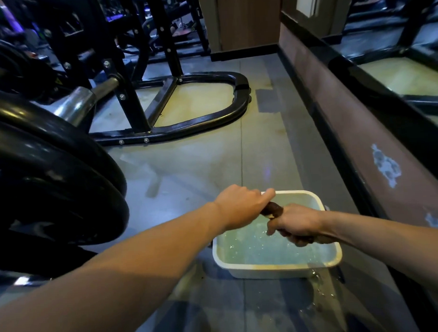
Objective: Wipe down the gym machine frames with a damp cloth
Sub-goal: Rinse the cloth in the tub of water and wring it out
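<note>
- Both hands are closed round one dark brown, twisted wet cloth (273, 209), held over a white rectangular plastic tub (278, 263) of pale water at about 5 o'clock in the view.
- Left hand (239, 206) grips the far end of the cloth, knuckles up, fingers curled tight round it.
- Right hand (295, 226) grips the near end, fingers wrapped under — a bit of cloth shows below its palm, beside the wrist.
- Only a short stretch of cloth shows between the two fists; it looks wrung into a tight rope.
- Handling, as a judgement: the cloth is soft, limp and light, heavier while soaked and likely to drip; it is best taken by its two ends for wringing, then bunched in one palm for wiping.
- Water lies spilled on the grey floor (262, 152) at the tub's near right corner, so the footing there may be slippery.
- Black tubular steel machine frame (236, 110) sits at about 11 o'clock, well apart from the hands — not yet wiped, by the look of things.
- Large black weight plates (51, 171) fill the 9 o'clock side.
</note>
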The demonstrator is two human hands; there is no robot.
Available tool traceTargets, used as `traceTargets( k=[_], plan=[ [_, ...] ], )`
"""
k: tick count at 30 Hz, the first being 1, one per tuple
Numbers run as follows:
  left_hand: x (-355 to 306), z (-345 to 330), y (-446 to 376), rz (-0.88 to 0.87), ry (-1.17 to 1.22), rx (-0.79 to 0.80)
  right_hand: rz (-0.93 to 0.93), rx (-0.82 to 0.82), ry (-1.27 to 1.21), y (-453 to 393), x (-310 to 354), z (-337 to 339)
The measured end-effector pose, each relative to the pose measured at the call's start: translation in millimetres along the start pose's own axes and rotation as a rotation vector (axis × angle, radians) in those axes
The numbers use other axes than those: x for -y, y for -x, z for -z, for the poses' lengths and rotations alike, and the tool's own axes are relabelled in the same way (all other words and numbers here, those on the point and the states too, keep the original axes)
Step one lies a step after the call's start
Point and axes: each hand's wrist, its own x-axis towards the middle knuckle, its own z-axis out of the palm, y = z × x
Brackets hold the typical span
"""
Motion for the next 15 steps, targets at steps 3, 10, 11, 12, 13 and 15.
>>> traceTargets(
  k=[3, 10, 11, 12, 13, 15],
  plan=[
    [-8.8, -12.5, 4.2, -0.025, 0.035, -0.072, 0.015, -0.037, 0.126, -2.4, -2.5, 5.3],
    [-9.0, -15.3, 19.0, 0.005, 0.033, -0.117, 0.053, 0.073, 0.028, -3.3, 4.2, 7.6],
    [-9.6, -15.6, 19.6, 0.049, 0.088, -0.107, 0.074, 0.086, -0.007, -1.9, 6.6, 7.7],
    [-10.3, -16.3, 19.6, 0.109, 0.172, -0.083, 0.094, 0.065, -0.043, -1.4, 8.9, 7.4],
    [-10.2, -16.7, 19.3, 0.190, 0.274, -0.053, 0.119, 0.001, -0.075, -2.6, 11.1, 6.7],
    [-6.3, -16.3, 16.8, 0.382, 0.493, 0.041, 0.268, -0.231, -0.009, -7.6, 9.4, 4.0]
  ],
)
